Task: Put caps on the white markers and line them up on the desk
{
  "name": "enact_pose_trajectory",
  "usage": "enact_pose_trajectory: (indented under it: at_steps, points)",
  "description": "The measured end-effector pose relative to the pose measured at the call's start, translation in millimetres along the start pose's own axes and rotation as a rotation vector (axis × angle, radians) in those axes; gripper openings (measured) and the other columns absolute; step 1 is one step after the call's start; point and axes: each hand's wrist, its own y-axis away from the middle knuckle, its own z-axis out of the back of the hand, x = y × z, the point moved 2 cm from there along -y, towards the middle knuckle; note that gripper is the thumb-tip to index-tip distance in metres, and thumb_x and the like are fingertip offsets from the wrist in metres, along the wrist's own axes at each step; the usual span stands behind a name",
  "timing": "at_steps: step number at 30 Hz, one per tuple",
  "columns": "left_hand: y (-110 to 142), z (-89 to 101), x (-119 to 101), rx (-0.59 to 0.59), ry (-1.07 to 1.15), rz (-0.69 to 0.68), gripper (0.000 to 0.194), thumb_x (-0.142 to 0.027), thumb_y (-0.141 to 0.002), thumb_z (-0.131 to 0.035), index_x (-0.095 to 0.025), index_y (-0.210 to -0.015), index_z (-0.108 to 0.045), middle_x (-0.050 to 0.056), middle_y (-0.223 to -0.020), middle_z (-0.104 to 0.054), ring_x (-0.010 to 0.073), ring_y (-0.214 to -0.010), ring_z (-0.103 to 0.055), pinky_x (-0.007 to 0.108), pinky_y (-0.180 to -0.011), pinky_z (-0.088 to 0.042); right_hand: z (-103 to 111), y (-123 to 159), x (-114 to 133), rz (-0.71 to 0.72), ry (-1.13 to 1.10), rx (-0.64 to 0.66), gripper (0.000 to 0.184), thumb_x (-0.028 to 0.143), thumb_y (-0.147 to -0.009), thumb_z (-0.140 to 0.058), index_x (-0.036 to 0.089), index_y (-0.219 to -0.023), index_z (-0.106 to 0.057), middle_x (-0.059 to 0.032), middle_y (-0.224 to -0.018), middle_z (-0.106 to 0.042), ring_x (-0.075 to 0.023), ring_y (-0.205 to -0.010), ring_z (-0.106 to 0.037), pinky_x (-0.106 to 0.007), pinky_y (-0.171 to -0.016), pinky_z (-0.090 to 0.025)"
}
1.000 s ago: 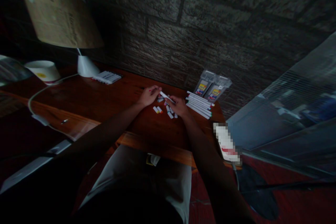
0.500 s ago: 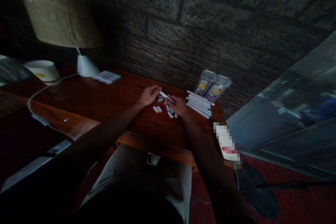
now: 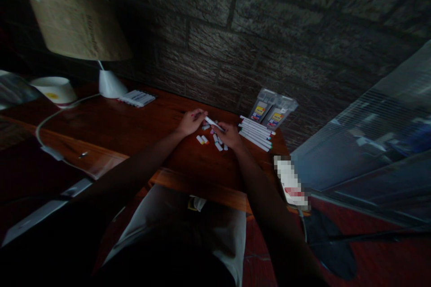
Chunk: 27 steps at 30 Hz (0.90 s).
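Between my hands is a white marker [image 3: 213, 122], slanting down to the right. My left hand [image 3: 192, 122] pinches its upper left end with the fingertips. Around its lower right part, my right hand [image 3: 229, 134] is closed. Several loose marker caps [image 3: 218, 142] lie on the table under and in front of my hands, two of them with orange and yellow ends [image 3: 202, 140] a little to the left. Just right of my right hand, several white markers [image 3: 256, 132] lie side by side in a row.
Two clear plastic cases [image 3: 271, 110] stand against the stone wall. A blurred-out white object [image 3: 291, 181] lies at the table's right edge. On the left are a lamp [image 3: 111, 84], a paper cup [image 3: 55, 92], a cord and another row of markers [image 3: 137, 98].
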Motion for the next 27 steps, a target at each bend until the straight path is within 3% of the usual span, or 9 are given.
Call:
enact_pose_trajectory:
  at_steps: [27]
  points:
    - [-0.6,-0.2,1.4,0.009,0.019,0.019,0.036,-0.054,-0.09,-0.055,-0.019,-0.085,-0.063,0.0,-0.067,-0.066,0.0161,-0.068,-0.064,0.028,-0.069,-0.052,0.4,-0.3,3.7,0.013,0.013,-0.004,0.035,0.046,-0.093,-0.055,0.019,-0.083,-0.075,0.0008,-0.071,-0.07,-0.0097,-0.06,-0.057,-0.02,-0.059,-0.039]
